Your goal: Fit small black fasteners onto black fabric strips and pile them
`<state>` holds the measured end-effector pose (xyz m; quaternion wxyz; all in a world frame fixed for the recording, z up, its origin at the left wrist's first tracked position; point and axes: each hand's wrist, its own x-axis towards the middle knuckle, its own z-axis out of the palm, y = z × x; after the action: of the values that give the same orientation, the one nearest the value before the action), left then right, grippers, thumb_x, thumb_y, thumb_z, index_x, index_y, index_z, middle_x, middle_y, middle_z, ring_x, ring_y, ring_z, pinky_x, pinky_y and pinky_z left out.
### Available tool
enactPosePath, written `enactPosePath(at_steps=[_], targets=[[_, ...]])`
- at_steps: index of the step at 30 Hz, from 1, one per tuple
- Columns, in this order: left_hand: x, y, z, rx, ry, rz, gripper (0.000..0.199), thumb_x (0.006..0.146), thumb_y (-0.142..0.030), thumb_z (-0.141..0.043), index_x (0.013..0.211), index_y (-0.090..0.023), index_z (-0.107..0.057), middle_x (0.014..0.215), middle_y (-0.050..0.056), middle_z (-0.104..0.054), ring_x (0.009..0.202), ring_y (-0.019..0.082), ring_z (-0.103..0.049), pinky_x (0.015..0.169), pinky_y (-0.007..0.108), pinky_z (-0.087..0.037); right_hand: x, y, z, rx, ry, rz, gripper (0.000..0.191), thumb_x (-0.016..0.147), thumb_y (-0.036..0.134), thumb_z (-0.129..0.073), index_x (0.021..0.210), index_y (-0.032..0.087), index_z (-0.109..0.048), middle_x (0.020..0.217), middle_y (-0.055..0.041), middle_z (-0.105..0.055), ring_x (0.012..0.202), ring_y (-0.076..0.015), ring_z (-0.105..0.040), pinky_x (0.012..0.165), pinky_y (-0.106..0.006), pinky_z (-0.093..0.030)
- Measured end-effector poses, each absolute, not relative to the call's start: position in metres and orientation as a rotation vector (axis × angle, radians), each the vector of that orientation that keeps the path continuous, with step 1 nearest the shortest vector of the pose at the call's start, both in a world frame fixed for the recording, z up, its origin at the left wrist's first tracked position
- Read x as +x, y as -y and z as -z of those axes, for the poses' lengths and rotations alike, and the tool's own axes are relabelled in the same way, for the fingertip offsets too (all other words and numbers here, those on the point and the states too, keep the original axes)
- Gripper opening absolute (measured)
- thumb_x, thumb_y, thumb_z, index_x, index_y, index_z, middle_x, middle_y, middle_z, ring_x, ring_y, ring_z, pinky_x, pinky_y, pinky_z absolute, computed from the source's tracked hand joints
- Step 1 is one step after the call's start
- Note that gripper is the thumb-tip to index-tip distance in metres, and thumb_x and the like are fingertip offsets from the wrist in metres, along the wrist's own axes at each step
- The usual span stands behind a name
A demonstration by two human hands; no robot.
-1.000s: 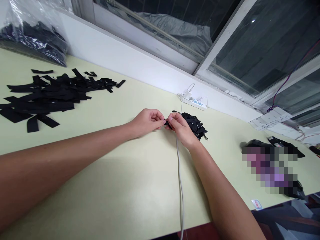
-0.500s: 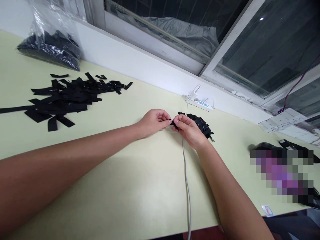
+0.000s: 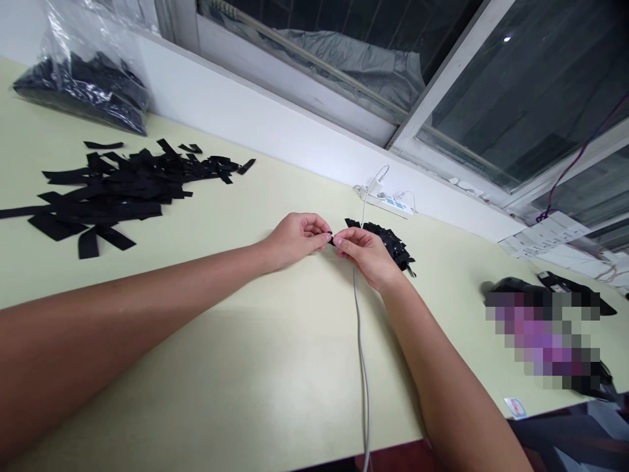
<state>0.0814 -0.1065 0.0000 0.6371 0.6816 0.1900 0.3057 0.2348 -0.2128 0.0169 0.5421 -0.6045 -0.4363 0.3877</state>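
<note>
A small black fabric strip [image 3: 331,240] is pinched between my two hands above the table [image 3: 275,354]; my fingers cover most of it. My left hand [image 3: 297,239] grips its left end with thumb and fingertips. Thumb and forefinger of my right hand [image 3: 362,252] close on the other end. Just behind my right hand lies a pile of black pieces [image 3: 396,249], partly hidden by it. A larger heap of loose black strips [image 3: 122,187] spreads across the table to the left.
A clear plastic bag [image 3: 88,88] of black pieces stands at the back left. A white power strip [image 3: 388,202] sits by the wall. Its grey cable [image 3: 361,354] runs to the front edge. A blurred-out object [image 3: 538,334] and a small label [image 3: 515,408] lie at right.
Less of the black strip shows between my fingers, and my fingertips are slightly closer together. The whole view has shifted a little, so everything appears farther left.
</note>
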Motion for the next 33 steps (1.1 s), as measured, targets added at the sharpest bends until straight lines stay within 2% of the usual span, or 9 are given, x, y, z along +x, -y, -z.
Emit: enactPosePath(at_steps=[5,10,15,22,33], targets=[[0.0814,0.1071,-0.0018,1.577,-0.433,-0.700,0.011,0.078,-0.018,-0.070,0.087,-0.013,-0.067,0.077,0.004,-0.068,0.068,0.011,-0.062,0.065,0.025,-0.050,0.2348,0.2113,-0.0156,-1.420,1.037,-0.923,0.038,0.062,0.042,-0.086,0.084,0.020,-0.063,0.076,0.0021,-0.062,0.067,-0.0096,-0.054,0.068,-0.026,-0.046],[0.0830,0.1049,0.0008,1.593,-0.405,-0.710,0.011,0.076,-0.016,-0.070,0.086,-0.013,-0.066,0.077,0.004,-0.068,0.068,0.011,-0.062,0.064,0.025,-0.049,0.2377,0.2110,-0.0137,-1.457,1.164,-0.902,0.037,0.071,0.045,-0.080,0.093,0.018,-0.068,0.086,-0.0019,-0.066,0.073,-0.0103,-0.055,0.071,-0.026,-0.046],[0.0833,0.1046,0.0030,1.593,-0.409,-0.722,0.012,0.077,-0.018,-0.070,0.086,-0.012,-0.066,0.078,0.004,-0.067,0.069,0.011,-0.061,0.065,0.024,-0.050,0.2414,0.2115,-0.0110,-1.538,1.279,-0.795,0.034,0.078,0.049,-0.074,0.088,0.018,-0.066,0.079,-0.0007,-0.062,0.069,-0.0107,-0.052,0.066,-0.026,-0.045],[0.0835,0.1062,0.0016,1.565,-0.422,-0.728,0.011,0.076,-0.017,-0.070,0.085,-0.012,-0.065,0.076,0.004,-0.066,0.070,0.012,-0.062,0.066,0.026,-0.052,0.2382,0.2110,-0.0109,-1.529,1.261,-0.759,0.035,0.078,0.049,-0.074,0.088,0.019,-0.063,0.080,-0.0014,-0.065,0.072,-0.0124,-0.059,0.062,-0.025,-0.045],[0.0827,0.1062,0.0007,1.510,-0.430,-0.708,0.014,0.077,-0.020,-0.073,0.086,-0.013,-0.065,0.074,0.003,-0.064,0.069,0.011,-0.061,0.066,0.027,-0.053,0.2398,0.2107,-0.0102,-1.495,1.257,-0.706,0.029,0.080,0.045,-0.074,0.088,0.018,-0.064,0.076,0.0001,-0.061,0.062,-0.0095,-0.051,0.061,-0.025,-0.043]])
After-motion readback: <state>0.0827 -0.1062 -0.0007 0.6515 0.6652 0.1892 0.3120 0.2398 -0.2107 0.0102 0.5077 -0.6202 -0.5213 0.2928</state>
